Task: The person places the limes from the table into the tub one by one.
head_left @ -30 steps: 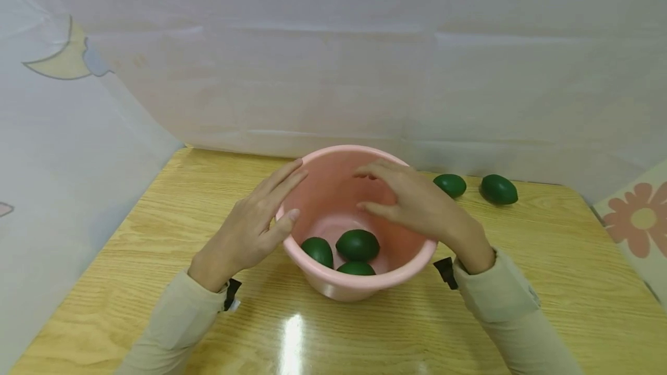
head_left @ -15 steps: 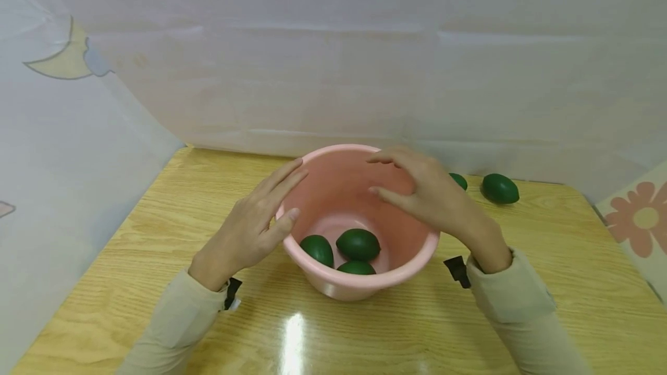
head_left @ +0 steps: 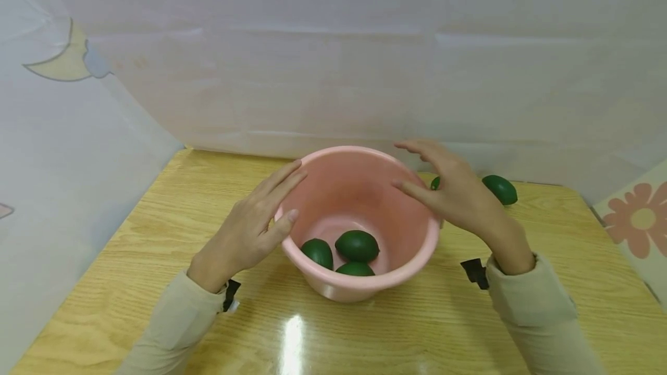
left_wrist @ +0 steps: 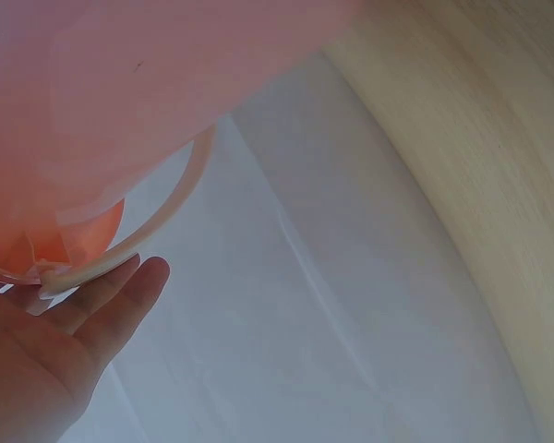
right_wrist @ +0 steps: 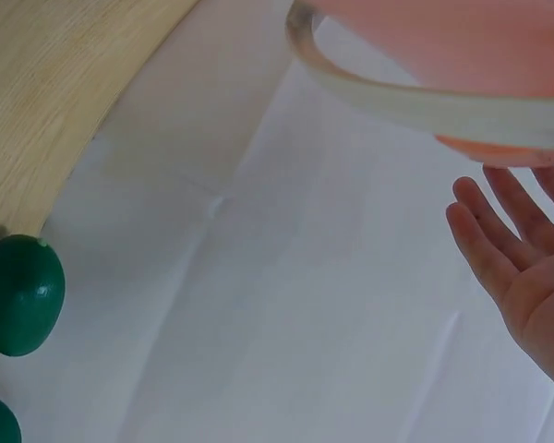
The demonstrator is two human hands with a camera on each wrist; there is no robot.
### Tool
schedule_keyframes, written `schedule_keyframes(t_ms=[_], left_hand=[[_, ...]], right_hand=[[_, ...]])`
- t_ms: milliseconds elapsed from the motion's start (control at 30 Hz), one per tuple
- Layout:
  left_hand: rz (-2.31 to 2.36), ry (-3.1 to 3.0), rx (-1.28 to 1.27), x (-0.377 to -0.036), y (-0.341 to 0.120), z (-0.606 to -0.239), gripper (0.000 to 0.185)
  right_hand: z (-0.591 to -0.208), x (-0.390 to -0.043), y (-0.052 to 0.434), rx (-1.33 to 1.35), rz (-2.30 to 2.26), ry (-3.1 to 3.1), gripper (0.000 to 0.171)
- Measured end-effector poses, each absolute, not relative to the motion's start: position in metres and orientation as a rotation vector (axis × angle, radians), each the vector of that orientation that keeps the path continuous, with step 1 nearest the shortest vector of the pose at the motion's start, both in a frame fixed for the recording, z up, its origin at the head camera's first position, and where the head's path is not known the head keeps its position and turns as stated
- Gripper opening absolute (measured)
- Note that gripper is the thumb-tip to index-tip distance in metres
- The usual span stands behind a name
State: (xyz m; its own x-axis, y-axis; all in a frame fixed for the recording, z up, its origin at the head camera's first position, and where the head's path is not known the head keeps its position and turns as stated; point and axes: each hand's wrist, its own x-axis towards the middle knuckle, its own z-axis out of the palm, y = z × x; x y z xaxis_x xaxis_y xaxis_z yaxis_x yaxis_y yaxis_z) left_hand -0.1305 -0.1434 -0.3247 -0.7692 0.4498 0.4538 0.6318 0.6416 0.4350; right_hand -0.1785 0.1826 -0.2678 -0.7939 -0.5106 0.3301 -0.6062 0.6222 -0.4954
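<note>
The pink bowl (head_left: 359,221) sits mid-table holding three green fruits (head_left: 356,246). The left hand (head_left: 245,230) rests flat-fingered against its left rim; the right hand (head_left: 453,192), fingers relaxed and holding nothing, hovers by the right rim. Steady both sides evenly.

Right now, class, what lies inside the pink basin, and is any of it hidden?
Inside the pink basin lie three dark green fruits. The nearest one is partly covered by the basin's front rim, and so is the floor beneath them. Nothing else shows in there.
</note>
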Motion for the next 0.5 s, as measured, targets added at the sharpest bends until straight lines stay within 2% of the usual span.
schedule_keyframes(t_ms=[500], left_hand=[[-0.847,-2.547,-0.877,-0.129,-0.143,-0.324,0.058]], right_hand=[[-0.274,-0.178,0.212,0.735,0.967,-2.728,0.062]])
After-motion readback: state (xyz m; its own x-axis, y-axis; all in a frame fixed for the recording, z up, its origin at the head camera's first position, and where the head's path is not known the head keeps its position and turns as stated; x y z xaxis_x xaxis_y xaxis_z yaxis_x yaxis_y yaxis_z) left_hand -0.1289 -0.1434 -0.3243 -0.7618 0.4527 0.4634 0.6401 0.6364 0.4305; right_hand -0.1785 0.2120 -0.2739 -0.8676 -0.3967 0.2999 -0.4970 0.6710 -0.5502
